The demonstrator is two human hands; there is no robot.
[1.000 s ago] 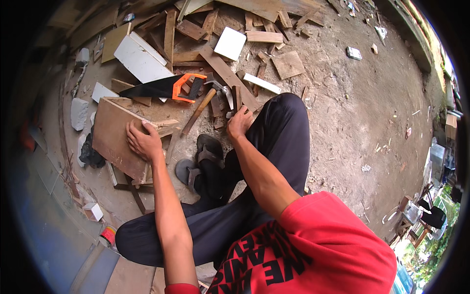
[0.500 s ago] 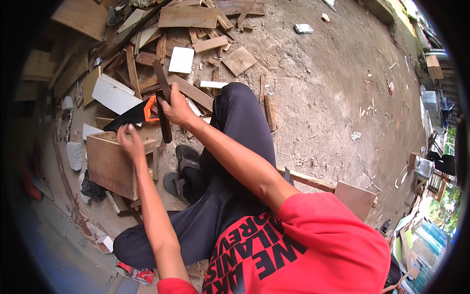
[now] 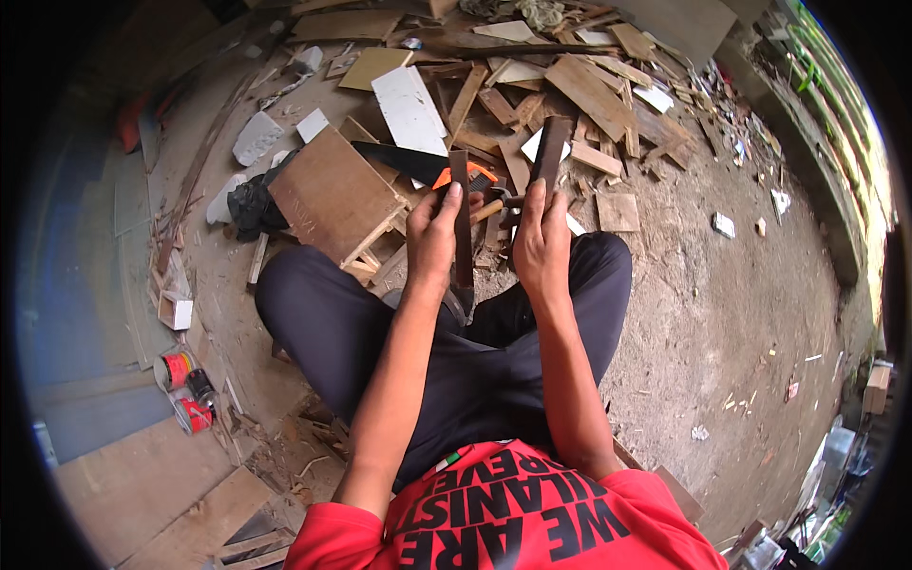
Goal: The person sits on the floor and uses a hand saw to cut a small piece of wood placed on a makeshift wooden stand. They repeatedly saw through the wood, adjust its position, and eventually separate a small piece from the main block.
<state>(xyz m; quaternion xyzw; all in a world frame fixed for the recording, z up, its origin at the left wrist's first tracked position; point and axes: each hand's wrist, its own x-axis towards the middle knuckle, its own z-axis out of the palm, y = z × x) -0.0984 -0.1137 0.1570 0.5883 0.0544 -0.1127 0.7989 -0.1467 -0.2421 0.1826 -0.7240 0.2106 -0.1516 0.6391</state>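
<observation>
My left hand (image 3: pixel 434 236) is closed around a dark brown wooden strip (image 3: pixel 463 252), held nearly upright with the thumb along its side. My right hand (image 3: pixel 542 237) grips a second dark brown wooden strip (image 3: pixel 553 147), which leans slightly right. The two strips are apart, both above my spread knees. Just beyond the left hand, a handsaw (image 3: pixel 399 161) with black blade and orange handle lies at the edge of a brown wooden box (image 3: pixel 332 195). Between the hands shows a light wooden handle (image 3: pixel 487 210); the rest of that tool is partly hidden.
Scrap boards are heaped ahead, among them a white panel (image 3: pixel 408 106) and a wide brown plank (image 3: pixel 591 98). White foam chunks (image 3: pixel 256 139) and a black plastic bag (image 3: pixel 258 204) lie left of the box. Red cans (image 3: pixel 193 415) stand farther left. Bare dirt ground (image 3: pixel 708 323) stretches to the right.
Both strips were together at my right hand; now each hand holds one. My left hand has left the box's edge and taken a strip. The view has swung left.
</observation>
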